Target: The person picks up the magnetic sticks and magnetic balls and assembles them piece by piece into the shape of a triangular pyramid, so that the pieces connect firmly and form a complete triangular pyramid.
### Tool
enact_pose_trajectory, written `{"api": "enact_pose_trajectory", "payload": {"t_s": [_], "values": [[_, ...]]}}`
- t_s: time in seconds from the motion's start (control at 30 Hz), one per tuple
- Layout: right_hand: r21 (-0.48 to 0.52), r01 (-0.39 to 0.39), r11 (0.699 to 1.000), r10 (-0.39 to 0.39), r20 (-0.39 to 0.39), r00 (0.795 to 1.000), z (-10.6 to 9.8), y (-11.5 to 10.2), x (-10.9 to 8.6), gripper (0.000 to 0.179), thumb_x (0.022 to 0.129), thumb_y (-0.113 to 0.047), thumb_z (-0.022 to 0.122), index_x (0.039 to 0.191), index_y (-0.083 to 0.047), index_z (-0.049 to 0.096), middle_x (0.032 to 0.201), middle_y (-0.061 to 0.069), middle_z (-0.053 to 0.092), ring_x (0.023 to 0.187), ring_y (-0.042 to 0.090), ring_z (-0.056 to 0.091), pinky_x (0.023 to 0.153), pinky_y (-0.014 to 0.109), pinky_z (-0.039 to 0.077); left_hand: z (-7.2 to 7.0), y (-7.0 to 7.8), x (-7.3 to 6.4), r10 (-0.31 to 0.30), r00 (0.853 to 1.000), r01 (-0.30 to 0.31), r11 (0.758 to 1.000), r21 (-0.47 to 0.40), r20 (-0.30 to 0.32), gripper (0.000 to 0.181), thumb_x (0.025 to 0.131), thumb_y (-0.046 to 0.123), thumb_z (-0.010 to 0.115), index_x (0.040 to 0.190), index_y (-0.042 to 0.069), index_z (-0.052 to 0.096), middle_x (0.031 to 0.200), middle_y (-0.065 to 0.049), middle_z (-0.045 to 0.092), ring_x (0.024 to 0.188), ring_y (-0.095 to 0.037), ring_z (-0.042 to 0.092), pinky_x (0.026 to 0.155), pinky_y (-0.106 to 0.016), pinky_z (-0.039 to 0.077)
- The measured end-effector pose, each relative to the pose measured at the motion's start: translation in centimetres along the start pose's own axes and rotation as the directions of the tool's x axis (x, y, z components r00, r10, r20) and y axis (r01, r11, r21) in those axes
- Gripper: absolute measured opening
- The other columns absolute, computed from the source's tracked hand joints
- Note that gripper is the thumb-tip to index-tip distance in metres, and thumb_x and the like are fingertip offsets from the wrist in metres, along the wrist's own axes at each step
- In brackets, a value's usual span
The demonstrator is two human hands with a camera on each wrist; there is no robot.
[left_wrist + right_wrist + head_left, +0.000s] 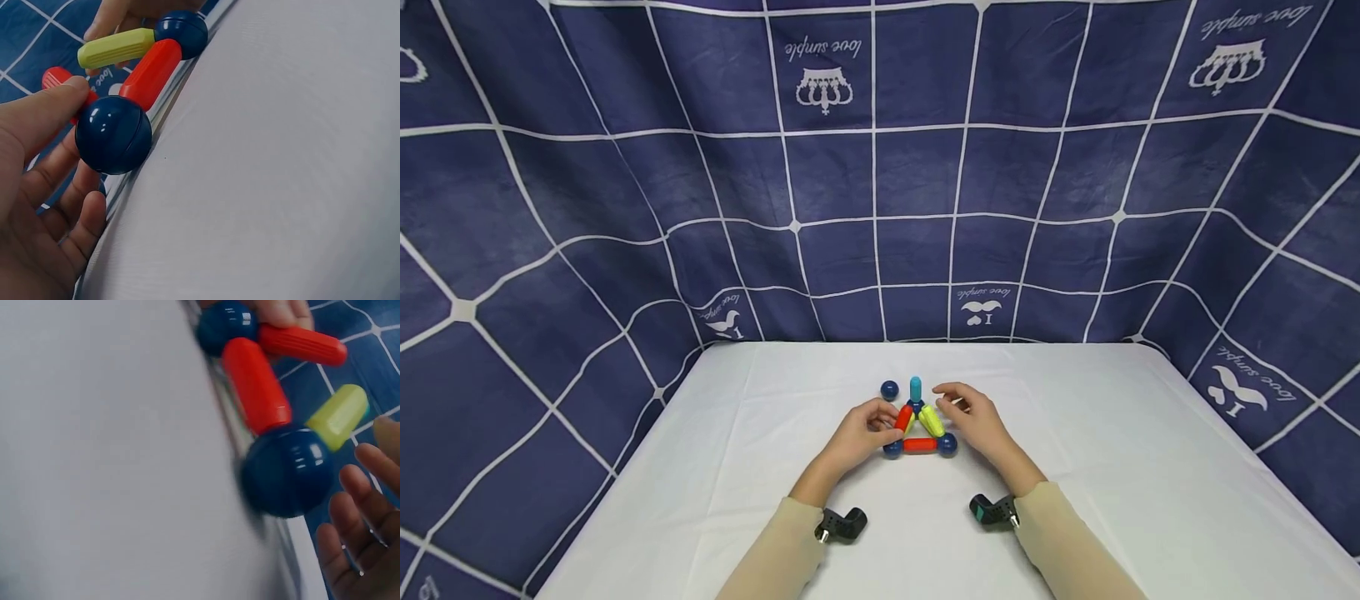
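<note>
A toy of magnetic building rods and balls stands on the table before me. Its front red rod (920,445) joins two navy balls, a left one (114,134) and a right one (289,470). From the left ball rises a second red rod (904,417), which my left hand (867,433) pinches with the thumb on it. A yellow-green rod (932,421) slants up from the right ball. Beside that rod my right hand (976,418) hovers with loosely bent fingers, holding nothing. At the back a teal rod (915,388) stands upright on another navy ball (916,406).
A loose navy ball (889,390) lies behind the left hand, left of the teal rod. White cloth covers the table (1075,467). A blue checked curtain (917,175) hangs past its back edge and sides. Black wrist cameras (842,525) sit on both forearms.
</note>
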State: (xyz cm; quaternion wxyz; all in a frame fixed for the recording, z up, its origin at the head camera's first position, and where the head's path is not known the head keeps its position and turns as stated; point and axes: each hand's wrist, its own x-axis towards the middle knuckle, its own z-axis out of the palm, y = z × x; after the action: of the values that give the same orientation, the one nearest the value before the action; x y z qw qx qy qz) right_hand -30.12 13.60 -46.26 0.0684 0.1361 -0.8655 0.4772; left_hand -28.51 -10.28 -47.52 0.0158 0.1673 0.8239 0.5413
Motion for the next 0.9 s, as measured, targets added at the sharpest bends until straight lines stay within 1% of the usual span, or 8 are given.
{"api": "enact_pose_trajectory", "payload": {"t_s": [0.07,0.17,0.27,0.4,0.57,0.63,0.8,0.9], "values": [[0.016,-0.029,0.999,0.029,0.011,1.000,-0.3,-0.3,0.8,0.026,0.098,-0.022,0.064,0.123,-0.017,0.068,0.107,0.008,0.067,0.085,0.016,0.060,0.070,0.025,0.049,0.0,-0.1,0.1,-0.005,1.000,0.005,1.000,-0.011,-0.001,0.024,0.084,0.014,0.080,0.105,0.012,0.066,0.095,-0.004,0.071,0.082,-0.013,0.059,0.071,-0.022,0.049],[0.026,-0.058,0.998,0.056,0.055,0.997,-0.5,-0.7,2.0,0.028,0.100,-0.025,0.062,0.127,-0.021,0.066,0.111,0.008,0.066,0.085,0.018,0.060,0.069,0.026,0.049,0.1,-0.3,0.2,-0.013,1.000,0.013,1.000,-0.014,0.001,0.025,0.084,0.015,0.080,0.104,0.012,0.066,0.093,-0.003,0.070,0.081,-0.013,0.059,0.070,-0.022,0.048],[0.019,-0.058,0.998,0.056,0.101,0.993,-0.4,-1.2,3.0,0.030,0.101,-0.027,0.059,0.130,-0.023,0.066,0.113,0.008,0.066,0.085,0.021,0.061,0.070,0.027,0.050,0.1,-0.5,0.2,-0.030,1.000,0.031,0.999,-0.014,0.006,0.025,0.084,0.015,0.080,0.105,0.012,0.066,0.092,-0.002,0.069,0.081,-0.014,0.058,0.070,-0.022,0.048],[0.020,-0.042,0.999,0.039,0.127,0.991,-0.2,-1.6,3.9,0.027,0.102,-0.025,0.057,0.127,-0.025,0.068,0.114,0.009,0.068,0.084,0.022,0.060,0.070,0.027,0.049,0.2,-0.7,0.4,-0.039,0.999,0.039,0.999,-0.007,0.009,0.026,0.085,0.016,0.080,0.106,0.011,0.066,0.093,-0.002,0.069,0.081,-0.014,0.058,0.070,-0.022,0.048],[0.011,-0.041,0.999,0.039,0.128,0.991,0.0,-2.0,4.4,0.022,0.102,-0.023,0.058,0.118,-0.025,0.073,0.114,0.005,0.071,0.086,0.020,0.060,0.074,0.027,0.049,0.3,-0.6,0.4,-0.031,0.999,0.031,0.999,-0.016,0.014,0.026,0.085,0.018,0.080,0.106,0.010,0.066,0.093,-0.003,0.069,0.081,-0.014,0.058,0.070,-0.022,0.048],[0.001,-0.030,1.000,0.029,0.132,0.991,0.0,-2.2,4.4,0.021,0.101,-0.022,0.059,0.115,-0.024,0.074,0.116,0.002,0.072,0.088,0.019,0.060,0.077,0.028,0.050,0.3,-0.5,0.4,-0.036,0.999,0.037,0.999,-0.021,0.015,0.025,0.085,0.018,0.080,0.106,0.011,0.067,0.092,-0.003,0.069,0.081,-0.014,0.058,0.070,-0.022,0.048],[-0.009,-0.019,1.000,0.020,0.152,0.988,-0.1,-2.4,4.2,0.019,0.099,-0.024,0.063,0.114,-0.022,0.074,0.113,0.000,0.072,0.086,0.018,0.058,0.077,0.028,0.049,0.2,-0.7,0.4,-0.047,0.999,0.048,0.998,-0.030,0.014,0.024,0.085,0.018,0.079,0.106,0.011,0.067,0.091,-0.002,0.068,0.081,-0.013,0.058,0.070,-0.022,0.048],[-0.007,-0.022,1.000,0.022,0.160,0.987,0.0,-2.6,3.8,0.019,0.098,-0.027,0.065,0.113,-0.021,0.074,0.108,-0.001,0.072,0.085,0.018,0.057,0.076,0.028,0.048,0.1,-0.8,0.2,-0.042,0.999,0.043,0.998,-0.040,0.015,0.024,0.085,0.016,0.079,0.105,0.011,0.067,0.091,-0.002,0.069,0.081,-0.013,0.058,0.070,-0.022,0.048]]}}
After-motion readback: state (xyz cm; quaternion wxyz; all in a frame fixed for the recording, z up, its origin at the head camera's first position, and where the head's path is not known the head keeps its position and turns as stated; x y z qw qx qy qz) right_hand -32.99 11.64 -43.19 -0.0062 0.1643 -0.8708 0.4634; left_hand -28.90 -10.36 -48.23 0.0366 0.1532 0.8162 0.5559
